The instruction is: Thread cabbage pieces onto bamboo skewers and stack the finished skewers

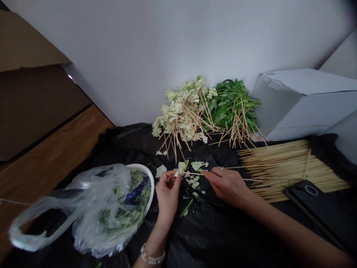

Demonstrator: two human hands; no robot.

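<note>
My left hand [168,191] is pinched shut on a pale cabbage piece [178,171] at its fingertips. My right hand [227,182] is closed on a thin bamboo skewer [195,173] whose tip points left into that piece. Loose cabbage scraps [193,181] lie on the black plastic sheet [212,230] between the two hands. Behind them rests a heap of pale cabbage skewers [182,113], and next to it a heap of dark green leaf skewers [231,108].
A white bowl [149,176] with a clear plastic bag [92,208] of greens sits left of my hands. A bundle of bare skewers [287,167] lies at right, by a black phone [320,208]. A white box [304,100] stands behind, a cardboard box [30,85] far left.
</note>
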